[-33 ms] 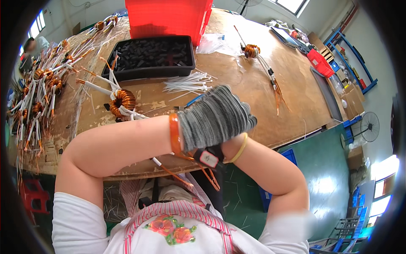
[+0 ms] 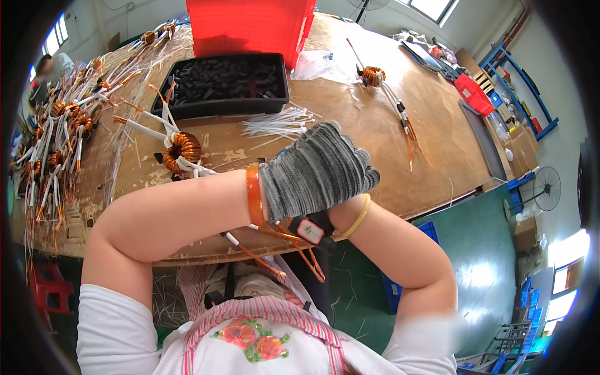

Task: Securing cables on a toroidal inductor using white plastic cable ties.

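Since the left hand [image 2: 315,172] in its grey striped knit glove was back-up across the right wrist, it hid the right hand and most of what sat under it. Couldn't tell whether either hand was clamped on anything. Just below, bare copper wire ends [image 2: 261,260] poked out by the near table edge, one with a white sleeve [image 2: 232,239], beside something black with a white, red-bordered label [image 2: 310,231].

Nearest full part was the copper-wound ring coil [image 2: 190,141], lying on the table beyond the left forearm, its white-sleeved leads spreading both ways. I'd have guessed it was dense for its size, stiff and a bit slick on the windings, with springy leads and bare tips that'd bend or fray easily. I'd have gripped it round the ring, not by the tips.

Past that, white cable ties [image 2: 278,123] lay in front of a black tray [image 2: 225,111] of short black pieces, with a red bin [image 2: 250,28] behind. Another ring coil [image 2: 373,76] lay well apart on the right, and a heap of ring coils [image 2: 56,128] filled the left side.
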